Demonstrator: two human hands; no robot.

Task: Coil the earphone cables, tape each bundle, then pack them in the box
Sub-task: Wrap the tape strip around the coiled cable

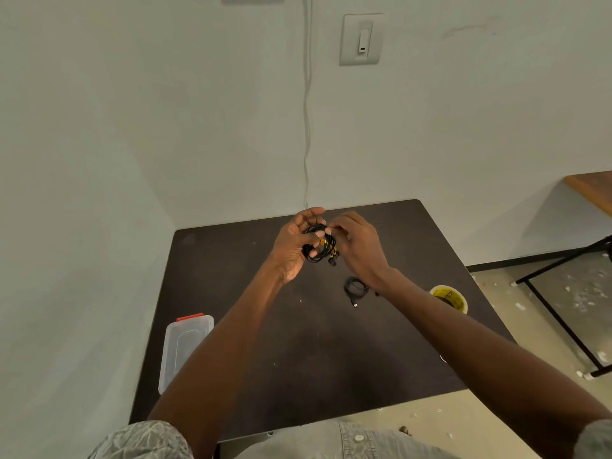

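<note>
Both hands raised over tabletop (231,293), left hand (293,245) cradling coiled earphone bundle (319,243) steady, right hand (356,241) pinching yellow tape around it.

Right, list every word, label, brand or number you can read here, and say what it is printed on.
Nothing here can be read for certain.
Yellow tape roll: black print on its top face, too blurred and skewed to read.
Wall switch: a small dark mark near the bottom, too small to read.
Clear plastic box: no print visible.
Cable bundle held in both hands: yellow tape on it, no legible text.
</note>
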